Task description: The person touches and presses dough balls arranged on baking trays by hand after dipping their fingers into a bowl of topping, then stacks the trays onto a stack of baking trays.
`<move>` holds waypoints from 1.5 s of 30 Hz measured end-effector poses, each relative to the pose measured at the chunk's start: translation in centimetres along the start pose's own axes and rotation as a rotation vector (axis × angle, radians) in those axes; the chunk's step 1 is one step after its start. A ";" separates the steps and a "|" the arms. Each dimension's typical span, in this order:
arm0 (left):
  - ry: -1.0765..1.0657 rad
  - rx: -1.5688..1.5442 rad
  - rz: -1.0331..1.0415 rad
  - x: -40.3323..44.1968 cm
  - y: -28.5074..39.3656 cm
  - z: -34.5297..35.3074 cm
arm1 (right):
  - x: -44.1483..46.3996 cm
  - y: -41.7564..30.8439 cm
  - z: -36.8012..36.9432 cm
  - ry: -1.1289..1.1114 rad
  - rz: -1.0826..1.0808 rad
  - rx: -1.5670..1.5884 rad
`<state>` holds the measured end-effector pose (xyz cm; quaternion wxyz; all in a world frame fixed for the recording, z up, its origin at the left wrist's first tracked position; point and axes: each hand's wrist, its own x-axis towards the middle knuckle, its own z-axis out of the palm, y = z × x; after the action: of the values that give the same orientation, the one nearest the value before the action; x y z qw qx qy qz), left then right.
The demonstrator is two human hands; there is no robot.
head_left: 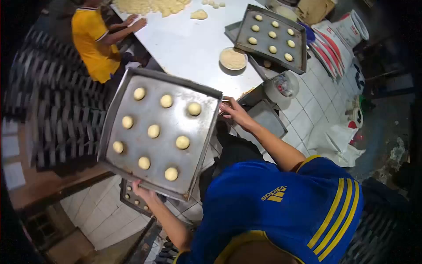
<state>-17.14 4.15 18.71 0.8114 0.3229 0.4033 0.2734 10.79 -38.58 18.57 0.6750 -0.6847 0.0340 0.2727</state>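
A large metal baking tray [169, 127] with raised walls is held up in front of me, tilted in the view. Several round dough balls [153, 131] sit spaced in rows on it. My left hand [144, 191] is closed on the tray's near edge, its fingers partly hidden beneath. At the tray's right side, my right hand [234, 113] grips the wall near the corner, fingers curled around it.
A person in a yellow shirt [93, 44] stands at the white table [184, 44], which bears dough pieces [151, 6]. A second dough-filled tray [299, 61] and a bowl of crumbs [233, 59] are at the right. Stacked trays [66, 105] stand left; sacks [327, 48] lie right.
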 end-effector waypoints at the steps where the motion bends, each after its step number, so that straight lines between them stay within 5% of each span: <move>1: 0.003 0.016 -0.019 3.2 -2.5 0.7 | 1.5 1.2 -2.3 0.044 0.042 0.010; 6: -0.198 0.147 -0.207 14.0 -11.2 6.5 | 5.3 5.5 -8.9 0.289 0.096 0.196; 11: -0.145 0.315 -0.188 20.0 -15.5 10.5 | 7.0 4.5 -11.6 0.375 0.258 0.071; 13: -0.107 0.357 -0.198 21.0 -16.8 11.4 | 7.8 2.8 -13.3 0.384 0.362 -0.406; 14: -0.133 0.383 -0.231 21.8 -17.1 11.4 | 8.7 2.8 -14.2 0.438 0.157 -0.774; 17: -0.085 0.418 -0.232 22.3 -17.3 11.7 | 13.2 -1.8 -14.4 0.485 -0.095 -0.634; 19: -0.031 0.458 -0.205 23.2 -18.7 11.6 | 17.9 -2.8 -16.0 0.464 -0.384 -0.963; 23: 0.035 0.476 -0.199 23.8 -19.6 10.8 | 24.5 -5.7 -15.1 0.339 -0.379 -1.156; 24: -0.228 0.677 -0.016 24.5 -19.8 9.9 | 25.7 -5.6 -15.2 0.276 -0.450 -1.269; 29: 0.053 0.396 -0.296 25.7 -21.0 7.5 | 27.9 -4.1 -15.9 0.163 -0.473 -1.456; 33: 0.094 0.447 -0.266 25.0 -20.1 9.9 | 27.5 -5.8 -14.7 0.253 -0.281 -1.339; 35: 0.078 0.474 -0.239 24.9 -20.7 9.6 | 27.6 -6.3 -15.2 0.172 0.021 -0.914; 37: 0.103 0.422 -0.217 24.6 -20.4 10.4 | 27.8 -5.8 -15.9 0.190 0.058 -0.924; 39: 0.102 0.232 -0.306 24.3 -20.0 11.7 | 27.8 -5.5 -16.1 0.155 -0.136 -1.051; 45: 0.012 0.387 -0.164 23.1 -20.0 13.6 | 26.2 -5.7 -11.6 0.087 0.081 -0.512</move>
<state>9.98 3.44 -0.85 0.7514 0.4371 0.4780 0.1261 39.18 -40.60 12.04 0.4661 -0.8424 0.0202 0.2695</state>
